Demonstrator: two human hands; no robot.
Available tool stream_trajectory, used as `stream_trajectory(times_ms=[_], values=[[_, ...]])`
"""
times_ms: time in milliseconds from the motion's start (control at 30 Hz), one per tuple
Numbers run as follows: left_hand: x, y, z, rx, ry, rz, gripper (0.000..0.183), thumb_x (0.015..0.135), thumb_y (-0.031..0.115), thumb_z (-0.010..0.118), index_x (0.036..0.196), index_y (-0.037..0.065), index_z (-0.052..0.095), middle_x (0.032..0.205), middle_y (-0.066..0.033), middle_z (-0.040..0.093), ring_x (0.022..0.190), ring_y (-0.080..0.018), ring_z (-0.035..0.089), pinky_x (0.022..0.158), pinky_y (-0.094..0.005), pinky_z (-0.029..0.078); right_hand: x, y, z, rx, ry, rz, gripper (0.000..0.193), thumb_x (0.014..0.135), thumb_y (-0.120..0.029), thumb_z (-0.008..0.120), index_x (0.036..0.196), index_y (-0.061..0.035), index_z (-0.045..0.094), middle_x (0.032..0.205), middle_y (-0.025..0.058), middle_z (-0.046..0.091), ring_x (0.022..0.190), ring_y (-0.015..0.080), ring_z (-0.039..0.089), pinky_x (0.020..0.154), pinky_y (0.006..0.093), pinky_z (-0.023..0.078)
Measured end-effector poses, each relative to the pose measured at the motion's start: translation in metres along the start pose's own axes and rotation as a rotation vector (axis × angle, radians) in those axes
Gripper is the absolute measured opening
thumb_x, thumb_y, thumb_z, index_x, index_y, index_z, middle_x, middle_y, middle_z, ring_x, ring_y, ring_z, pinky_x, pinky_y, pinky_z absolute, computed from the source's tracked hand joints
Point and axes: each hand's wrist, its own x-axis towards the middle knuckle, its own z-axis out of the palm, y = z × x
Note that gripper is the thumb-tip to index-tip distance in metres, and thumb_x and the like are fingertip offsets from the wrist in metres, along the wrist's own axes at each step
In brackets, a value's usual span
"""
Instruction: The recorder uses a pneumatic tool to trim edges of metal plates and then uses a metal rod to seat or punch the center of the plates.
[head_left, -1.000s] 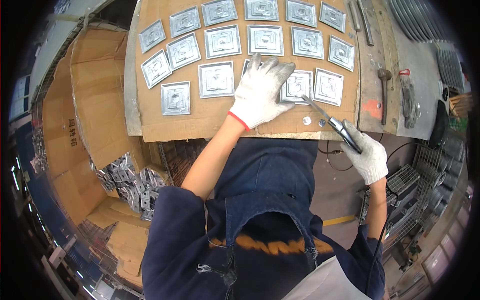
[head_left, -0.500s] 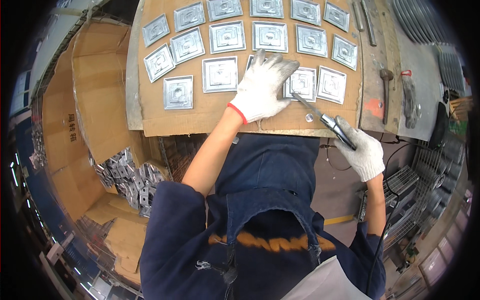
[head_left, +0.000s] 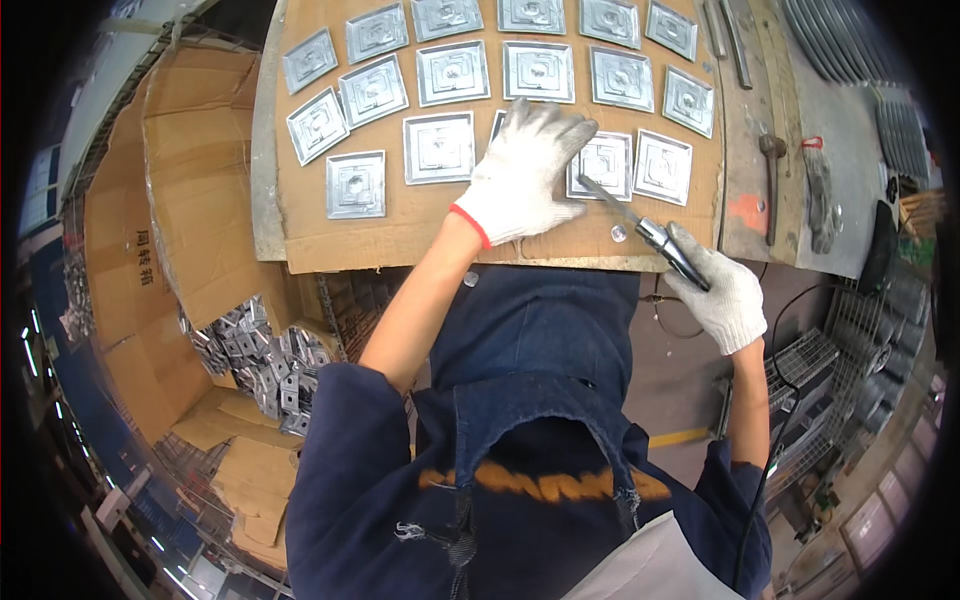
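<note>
My left hand [head_left: 530, 170], in a white knit glove with a red cuff, lies with its fingers stretched out over a square metal plate that it mostly hides. Its fingertips reach the left edge of the neighbouring plate [head_left: 605, 165]. In my gloved right hand [head_left: 720, 295] is a file-like tool [head_left: 655, 236] with a silver and black body and a long thin grey blade. The blade's tip meets that plate near its lower left edge. Another square plate [head_left: 662, 168] lies just right of it. A small shiny round disc [head_left: 618, 233] rests below the blade.
Rows of similar plates [head_left: 453, 72] cover the cardboard sheet [head_left: 440, 235] on the bench. A hammer [head_left: 771, 190], a grey glove [head_left: 820, 205] and metal bars [head_left: 735, 45] lie at right. Open cartons [head_left: 200, 190] with metal parts [head_left: 265, 360] stand left. A black cable [head_left: 780, 380] hangs at right.
The tool and my right hand have shifted slightly left and up, bringing the blade tip a little further up the plate's left side. My left hand has barely moved.
</note>
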Motion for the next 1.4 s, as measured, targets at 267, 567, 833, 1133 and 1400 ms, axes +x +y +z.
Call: stream_trajectory(times_ms=[267, 567, 833, 1133, 1400], values=[[-0.027, -0.030, -0.048, 0.164, -0.046, -0.064, 0.093, 0.077, 0.039, 0.089, 0.157, 0.007, 0.054, 0.159, -0.0169, 0.057, 0.153, -0.0427, 0.045, 0.134, -0.0627, 0.021, 0.018, -0.003, 0.010, 0.078, 0.153, -0.049, 0.058, 0.092, -0.037, 0.082, 0.148, -0.0340, 0.069, 0.087, 0.0100, 0.074, 0.082, 0.0329, 0.075, 0.074, 0.0423, 0.058], [-0.049, -0.023, -0.035, 0.134, 0.123, -0.187, 0.095, 0.068, 0.046, 0.096, 0.149, 0.009, 0.063, 0.146, -0.0157, 0.066, 0.147, -0.0398, 0.052, 0.133, -0.0609, 0.024, 0.043, -0.033, 0.006, -0.094, 0.045, -0.069, 0.058, 0.091, -0.030, 0.084, 0.148, -0.0297, 0.070, 0.105, 0.0122, 0.079, 0.093, 0.0350, 0.077, 0.081, 0.0415, 0.061], [-0.057, -0.027, -0.036, 0.070, 0.103, -0.245, 0.093, 0.067, 0.043, 0.096, 0.151, 0.019, 0.064, 0.150, -0.0186, 0.061, 0.148, -0.0523, 0.044, 0.128, -0.0633, 0.033, 0.051, -0.031, 0.005, -0.090, 0.082, -0.121, 0.058, 0.094, -0.036, 0.081, 0.150, -0.0383, 0.066, 0.097, 0.0099, 0.076, 0.087, 0.0331, 0.077, 0.076, 0.0431, 0.061], [-0.059, -0.032, -0.035, 0.056, 0.111, -0.203, 0.092, 0.067, 0.043, 0.096, 0.151, 0.024, 0.064, 0.153, -0.0215, 0.059, 0.148, -0.0579, 0.041, 0.128, -0.0639, 0.033, 0.046, -0.031, 0.006, -0.119, 0.065, -0.139, 0.061, 0.093, -0.036, 0.081, 0.152, -0.0397, 0.064, 0.097, 0.0095, 0.076, 0.087, 0.0337, 0.077, 0.077, 0.0438, 0.061], [-0.059, -0.033, -0.035, 0.019, 0.080, -0.198, 0.093, 0.069, 0.045, 0.095, 0.153, 0.025, 0.062, 0.156, -0.0229, 0.058, 0.151, -0.0601, 0.038, 0.129, -0.0642, 0.031, 0.048, -0.030, 0.007, -0.123, 0.095, -0.168, 0.060, 0.093, -0.036, 0.081, 0.151, -0.0398, 0.065, 0.094, 0.0096, 0.075, 0.086, 0.0337, 0.076, 0.076, 0.0436, 0.061]])
